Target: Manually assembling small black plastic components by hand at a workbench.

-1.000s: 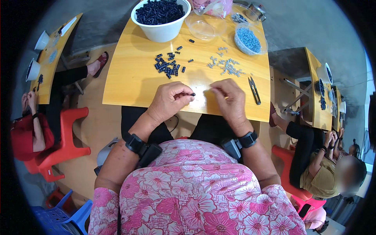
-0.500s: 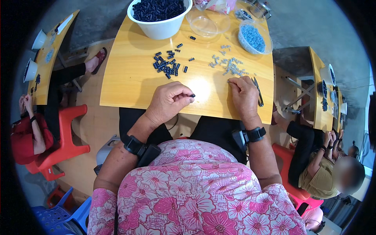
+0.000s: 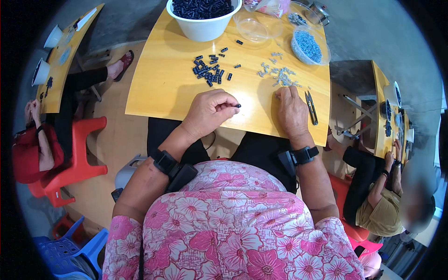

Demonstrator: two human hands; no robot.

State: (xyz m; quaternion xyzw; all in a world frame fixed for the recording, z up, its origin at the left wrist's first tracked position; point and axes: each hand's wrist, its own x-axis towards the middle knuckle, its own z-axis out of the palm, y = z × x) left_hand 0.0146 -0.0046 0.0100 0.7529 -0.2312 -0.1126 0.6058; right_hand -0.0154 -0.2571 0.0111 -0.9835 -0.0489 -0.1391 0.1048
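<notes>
My left hand is closed, pinching a small black plastic piece whose end shows past thumb and forefinger, above the table's near edge. To its right, my right hand rests low over the table with the fingers bent and drawn together. Its fingertips are just short of a scatter of small clear plastic pieces; what they hold, if anything, is hidden. Thread snips with dark handles lie right of that hand. Beyond my left hand is a loose pile of short black pieces.
On the yellow table stand a white tub of black pieces, a clear bowl of bluish pieces, clear plastic containers and a metal cup. People sit at side tables, left and right; a blue stool is at lower left.
The whole view has shifted slightly, so the table sits higher and further right. My right hand has moved a little away from the snips, turning its back upward. The left hand keeps its pinch.
</notes>
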